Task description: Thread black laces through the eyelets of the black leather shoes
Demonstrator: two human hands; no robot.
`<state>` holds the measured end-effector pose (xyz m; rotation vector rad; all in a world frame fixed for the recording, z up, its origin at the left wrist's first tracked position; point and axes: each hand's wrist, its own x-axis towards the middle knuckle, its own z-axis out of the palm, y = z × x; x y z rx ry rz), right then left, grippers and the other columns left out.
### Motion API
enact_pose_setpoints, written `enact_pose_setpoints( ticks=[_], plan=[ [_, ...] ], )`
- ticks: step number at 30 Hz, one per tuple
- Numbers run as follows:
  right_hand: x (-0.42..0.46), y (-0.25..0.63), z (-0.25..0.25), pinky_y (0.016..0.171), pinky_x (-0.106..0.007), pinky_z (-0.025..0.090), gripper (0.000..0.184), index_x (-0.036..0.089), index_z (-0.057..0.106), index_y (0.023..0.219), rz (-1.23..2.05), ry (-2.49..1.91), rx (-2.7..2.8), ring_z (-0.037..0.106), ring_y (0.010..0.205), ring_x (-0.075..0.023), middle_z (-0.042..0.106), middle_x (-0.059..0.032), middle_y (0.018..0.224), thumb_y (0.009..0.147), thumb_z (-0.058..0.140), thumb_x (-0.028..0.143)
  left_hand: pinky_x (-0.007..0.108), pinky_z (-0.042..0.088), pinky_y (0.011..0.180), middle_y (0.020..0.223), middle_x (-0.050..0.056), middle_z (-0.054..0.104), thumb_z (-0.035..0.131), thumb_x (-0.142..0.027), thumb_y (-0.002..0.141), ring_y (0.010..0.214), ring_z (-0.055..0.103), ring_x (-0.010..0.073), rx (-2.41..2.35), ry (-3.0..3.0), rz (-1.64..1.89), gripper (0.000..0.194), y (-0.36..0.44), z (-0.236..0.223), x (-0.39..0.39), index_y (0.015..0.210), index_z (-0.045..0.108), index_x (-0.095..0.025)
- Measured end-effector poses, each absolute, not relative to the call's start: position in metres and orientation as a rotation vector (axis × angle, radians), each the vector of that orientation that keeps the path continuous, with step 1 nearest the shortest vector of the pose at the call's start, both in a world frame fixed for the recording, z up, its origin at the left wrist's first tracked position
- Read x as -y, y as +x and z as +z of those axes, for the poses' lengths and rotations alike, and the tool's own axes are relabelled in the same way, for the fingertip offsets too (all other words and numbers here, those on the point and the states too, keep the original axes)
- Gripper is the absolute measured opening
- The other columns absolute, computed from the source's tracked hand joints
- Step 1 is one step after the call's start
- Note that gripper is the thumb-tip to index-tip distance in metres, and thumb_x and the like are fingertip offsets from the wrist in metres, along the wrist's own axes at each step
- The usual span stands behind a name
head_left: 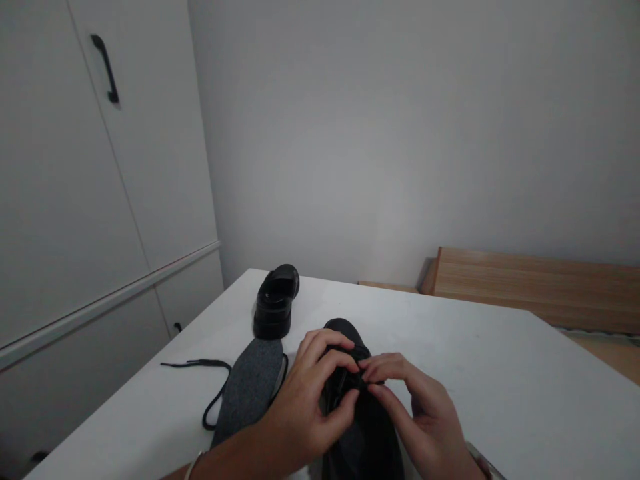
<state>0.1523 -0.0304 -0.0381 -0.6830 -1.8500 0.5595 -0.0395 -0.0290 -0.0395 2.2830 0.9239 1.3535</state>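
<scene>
So, left to right: white cabinet [150, 153] with black handle [106, 69], then white table [480, 373]. Loose black lace [204, 363] trails on the tabletop, reaching the grey insole-shaped piece [250, 383]. Glossy black object [274, 303] sits just beyond that piece; can't tell what it is. Left hand [317, 393] comes next, light band [194, 465] on its wrist, fingers and thumb curled over the black shoe [373, 427]; can't tell if it's clamping. Shoe is at the near edge of the table, between both hands. Right hand [417, 407] pinches dark lacing on the shoe, thumb and fingertips together. Far right: wood-grain panel [535, 290] behind the table.
</scene>
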Motion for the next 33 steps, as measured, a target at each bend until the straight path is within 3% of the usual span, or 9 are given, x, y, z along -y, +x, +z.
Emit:
enact_pose_setpoints(
  ticks=[15, 33],
  plan=[
    [0.0325, 0.1515, -0.0414, 0.087, -0.024, 0.051, 0.016, 0.029, 0.060, 0.100, 0.629, -0.705, 1.820, 0.065, 0.099, -0.0145, 0.068, 0.0011, 0.098, 0.097, 0.052, 0.015, 0.042, 0.042, 0.098, 0.118, 0.006, 0.052, 0.054, -0.004, 0.077, 0.115, 0.050, 0.0245, -0.909, 2.244, 1.360, 0.031, -0.0383, -0.0404, 0.0282, 0.100, 0.059, -0.023],
    [0.0339, 0.1501, -0.0381, 0.086, -0.032, 0.044, 0.019, 0.028, 0.059, 0.099, 0.509, -0.698, 1.828, 0.055, 0.098, -0.0189, 0.065, 0.0004, 0.096, 0.096, 0.051, 0.012, 0.039, 0.043, 0.096, 0.116, 0.006, 0.052, 0.053, -0.004, 0.077, 0.113, 0.050, 0.0232, -0.898, 2.238, 1.363, 0.029, -0.0385, -0.0414, 0.0277, 0.098, 0.058, -0.023]
  ],
)
